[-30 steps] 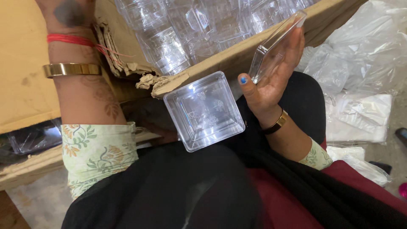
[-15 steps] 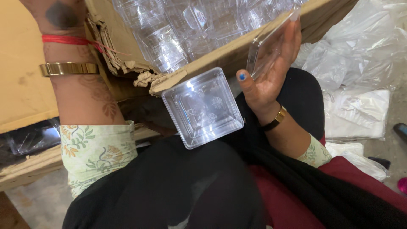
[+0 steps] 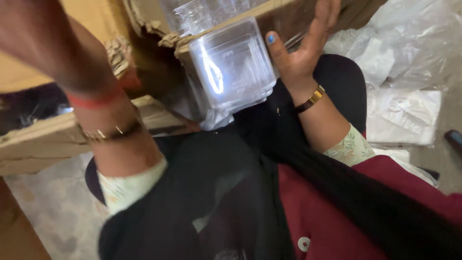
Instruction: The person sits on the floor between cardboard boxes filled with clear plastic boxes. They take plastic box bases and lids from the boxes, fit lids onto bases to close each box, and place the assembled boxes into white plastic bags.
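A: While the head camera blurs, note progress. One clear square box (image 3: 232, 67) sits at the near edge of the carton (image 3: 144, 29), on the lap side, its open face toward the camera. More clear boxes (image 3: 202, 14) lie packed inside the carton, far side. So, judging from that, one box is out and most of the stock remains inside.

B: Lid on it?

A: Cannot tell. Glare across the face hides whether a lid sits there.

B: Right hand?

A: Right hand (image 3: 303, 48) is just right of the box, palm toward it, fingers spread wide and pointing up past the frame top. Thumb (image 3: 275, 48) with a blue nail lies against or just beside the box's right edge. Wide open, nothing closed in it. A clear edge shows behind the fingers; too faint to say if it is held.

B: Left?

A: Only the left forearm (image 3: 96, 96) shows, raised at left, blurred, with a red thread and gold bangle. The hand itself runs out of frame, so its grip is not visible.

B: Surroundings?

A: Crumpled plastic bags (image 3: 409, 72) lie right of the knee, well apart from the box. Black cloth covers the lap.
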Action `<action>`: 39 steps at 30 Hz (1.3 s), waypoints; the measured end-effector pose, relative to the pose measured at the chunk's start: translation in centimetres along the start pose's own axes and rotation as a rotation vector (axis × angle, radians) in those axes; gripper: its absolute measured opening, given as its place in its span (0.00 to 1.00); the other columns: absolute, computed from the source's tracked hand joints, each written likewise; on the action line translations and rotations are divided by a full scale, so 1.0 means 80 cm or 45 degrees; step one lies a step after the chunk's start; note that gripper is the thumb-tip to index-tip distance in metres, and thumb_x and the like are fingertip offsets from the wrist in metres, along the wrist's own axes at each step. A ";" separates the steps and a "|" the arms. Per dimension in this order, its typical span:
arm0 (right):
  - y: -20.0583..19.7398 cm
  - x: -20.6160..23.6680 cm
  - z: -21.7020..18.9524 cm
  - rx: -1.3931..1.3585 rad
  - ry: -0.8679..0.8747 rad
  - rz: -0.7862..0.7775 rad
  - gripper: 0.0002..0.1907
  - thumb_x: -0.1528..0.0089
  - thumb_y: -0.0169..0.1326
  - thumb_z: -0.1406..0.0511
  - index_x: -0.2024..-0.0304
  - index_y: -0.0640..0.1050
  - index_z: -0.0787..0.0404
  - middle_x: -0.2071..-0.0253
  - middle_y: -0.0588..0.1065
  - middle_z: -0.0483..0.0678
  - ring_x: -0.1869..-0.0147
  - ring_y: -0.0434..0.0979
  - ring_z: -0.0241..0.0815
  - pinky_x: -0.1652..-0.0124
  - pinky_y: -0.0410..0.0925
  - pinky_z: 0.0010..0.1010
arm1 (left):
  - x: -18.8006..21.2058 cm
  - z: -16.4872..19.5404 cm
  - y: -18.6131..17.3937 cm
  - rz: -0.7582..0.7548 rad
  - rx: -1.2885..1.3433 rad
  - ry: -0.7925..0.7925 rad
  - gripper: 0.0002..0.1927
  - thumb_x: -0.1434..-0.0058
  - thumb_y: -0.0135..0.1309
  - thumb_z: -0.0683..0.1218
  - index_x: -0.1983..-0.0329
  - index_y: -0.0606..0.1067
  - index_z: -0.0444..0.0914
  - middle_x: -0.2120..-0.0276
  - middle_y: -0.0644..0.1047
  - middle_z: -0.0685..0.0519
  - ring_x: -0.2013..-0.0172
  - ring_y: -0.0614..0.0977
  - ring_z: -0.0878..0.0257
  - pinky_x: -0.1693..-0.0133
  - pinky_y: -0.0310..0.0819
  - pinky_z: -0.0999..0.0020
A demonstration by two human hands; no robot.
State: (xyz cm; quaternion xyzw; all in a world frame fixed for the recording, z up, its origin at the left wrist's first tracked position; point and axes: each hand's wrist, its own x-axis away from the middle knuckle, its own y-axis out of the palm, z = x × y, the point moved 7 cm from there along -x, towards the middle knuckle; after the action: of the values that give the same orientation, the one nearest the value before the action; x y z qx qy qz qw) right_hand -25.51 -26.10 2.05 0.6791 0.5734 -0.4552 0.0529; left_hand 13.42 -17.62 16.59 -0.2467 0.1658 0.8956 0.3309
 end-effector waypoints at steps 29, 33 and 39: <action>-0.149 -0.009 -0.282 -1.172 -0.222 -0.841 0.32 0.37 0.63 0.58 0.30 0.71 0.46 0.20 0.49 0.65 0.16 0.48 0.61 0.22 0.49 0.50 | 0.215 0.176 0.043 -1.176 0.476 -0.090 0.40 0.51 0.77 0.53 0.35 0.74 0.45 0.32 0.55 0.49 0.33 0.70 0.55 0.34 0.71 0.61; -0.156 -0.012 -0.278 -1.143 -0.193 -0.902 0.29 0.39 0.63 0.59 0.35 0.75 0.49 0.23 0.50 0.67 0.16 0.50 0.64 0.22 0.53 0.52 | 0.215 0.177 0.045 -1.217 0.405 -0.041 0.39 0.51 0.77 0.55 0.36 0.75 0.49 0.33 0.56 0.47 0.35 0.73 0.56 0.35 0.74 0.61; -0.157 -0.021 -0.279 -1.052 -0.204 -0.950 0.28 0.40 0.65 0.59 0.37 0.76 0.49 0.24 0.55 0.70 0.19 0.58 0.67 0.26 0.59 0.52 | 0.203 0.198 0.046 -1.174 0.150 0.241 0.40 0.53 0.75 0.59 0.36 0.75 0.51 0.34 0.60 0.43 0.35 0.71 0.51 0.33 0.74 0.60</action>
State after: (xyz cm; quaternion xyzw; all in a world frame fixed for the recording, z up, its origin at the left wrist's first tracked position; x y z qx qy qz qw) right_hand -23.33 -9.86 21.82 0.3164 0.8996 -0.2308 0.1934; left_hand -5.04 -4.70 21.16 -0.3558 0.1188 0.6181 0.6908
